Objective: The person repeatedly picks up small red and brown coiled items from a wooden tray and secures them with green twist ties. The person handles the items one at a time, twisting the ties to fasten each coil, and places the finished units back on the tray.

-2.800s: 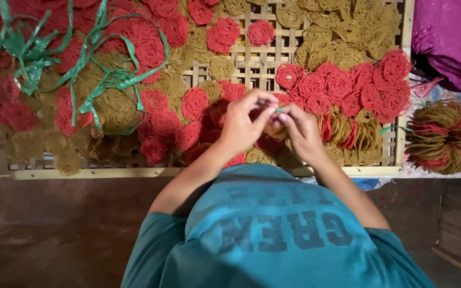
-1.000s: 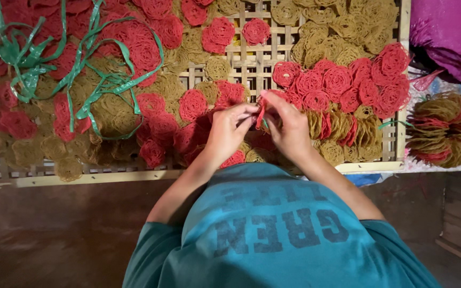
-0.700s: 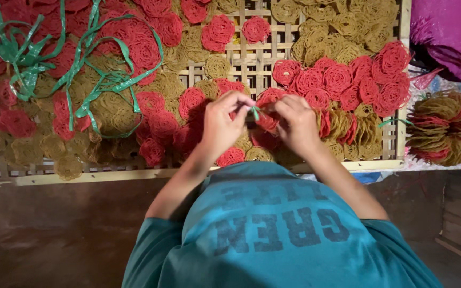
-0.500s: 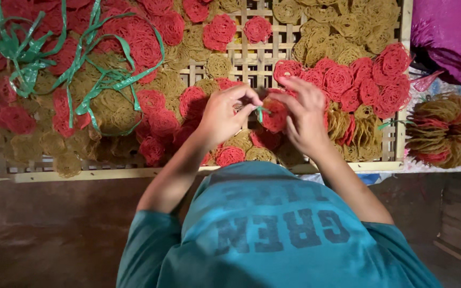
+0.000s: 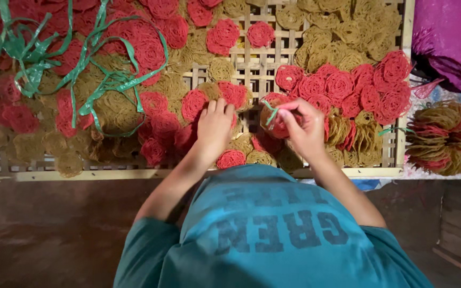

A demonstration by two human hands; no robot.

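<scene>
My right hand [image 5: 306, 129] grips a small bundle of red and tan woven discs [image 5: 274, 118] with a green plastic strip [image 5: 269, 113] around it, held just above a bamboo lattice rack [image 5: 252, 64]. My left hand [image 5: 214, 127] lies flat to the left of the bundle. Its fingers are spread over red discs [image 5: 194, 104] on the rack and hold nothing. More red discs [image 5: 231, 159] and tan ones [image 5: 261, 158] lie just below both hands, near the rack's front edge.
Loose green plastic strips [image 5: 81, 69] lie over the discs at the left. A dense patch of red discs [image 5: 358, 85] and tan discs [image 5: 342, 37] fills the right. A tied stack of discs [image 5: 444, 138] and a purple bag [image 5: 449, 37] sit beyond the rack's right edge.
Both hands were together on the bundle, working the green strip. Now my left hand has let go and moved left onto the discs, while my right hand keeps the bundle.
</scene>
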